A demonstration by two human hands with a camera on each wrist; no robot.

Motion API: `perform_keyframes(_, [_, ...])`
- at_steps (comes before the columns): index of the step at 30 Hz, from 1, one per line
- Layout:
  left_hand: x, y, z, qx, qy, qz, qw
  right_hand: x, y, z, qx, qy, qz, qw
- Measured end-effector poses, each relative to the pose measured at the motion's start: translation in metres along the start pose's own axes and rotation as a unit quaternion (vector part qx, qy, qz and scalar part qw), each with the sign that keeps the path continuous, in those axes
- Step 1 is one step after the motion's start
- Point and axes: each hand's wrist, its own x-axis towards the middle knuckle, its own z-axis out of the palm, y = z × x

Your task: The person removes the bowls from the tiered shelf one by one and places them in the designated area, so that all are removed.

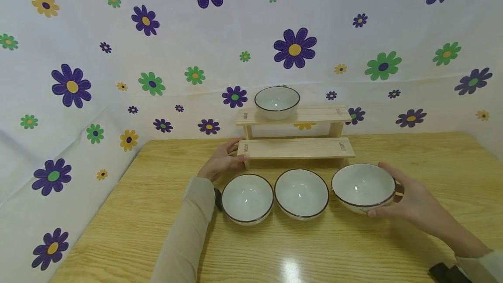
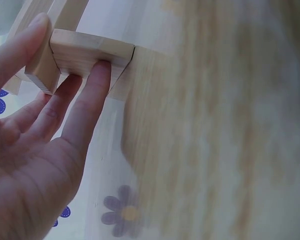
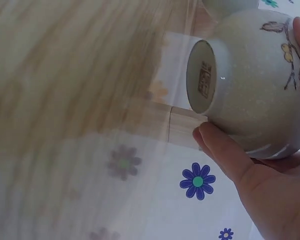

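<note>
One round white ceramic bowl of four, dark-rimmed and painted with brown leaves and yellow berries, sits in the right grip, off the yellowish wood-grain tabletop. Left of that grip stand two matching bowls; farther back, a fourth bowl tops one two-tier pale wooden stand, pinched by the left grip.

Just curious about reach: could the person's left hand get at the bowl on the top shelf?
Likely yes: the left hand grips the two-tier wooden stand and must let go first, but nothing visible blocks its way to the top-shelf bowl.
</note>
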Motion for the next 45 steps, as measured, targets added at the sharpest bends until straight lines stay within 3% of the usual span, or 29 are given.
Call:
perform_keyframes(6, [0.002,-0.001,0.001,-0.007,-0.003,0.003,1.0,0.0,0.005,0.0,0.012,-0.032,-0.012,0.9993])
perform_keyframes(14, [0.001,-0.001,0.0,-0.006,0.0,0.002,1.0,0.002,0.017,-0.006,0.029,-0.071,-0.09,0.993])
perform_keyframes(21, [0.0,0.0,0.0,-0.004,-0.001,0.004,1.0,0.002,0.026,-0.003,-0.023,-0.106,-0.102,0.9889])
perform_keyframes(28, [-0.001,0.001,0.0,0.002,-0.002,0.005,1.0,0.004,0.031,-0.002,0.032,-0.11,-0.138,0.9838])
perform_keyframes(33, [-0.001,0.001,0.0,-0.002,-0.005,0.004,1.0,0.008,0.033,-0.013,0.051,-0.182,-0.1,0.9769])
perform_keyframes(37, [-0.001,0.0,0.0,-0.003,-0.004,0.004,1.0,0.022,0.037,-0.034,0.051,-0.228,-0.109,0.9662])
perform_keyframes(41, [0.0,-0.001,-0.001,-0.004,-0.003,0.008,1.0,0.04,0.037,-0.054,0.037,-0.205,-0.153,0.966])
perform_keyframes(45, [0.0,-0.001,-0.002,-0.011,-0.004,0.011,0.9999,0.055,0.02,-0.064,0.0,-0.178,-0.137,0.9745])
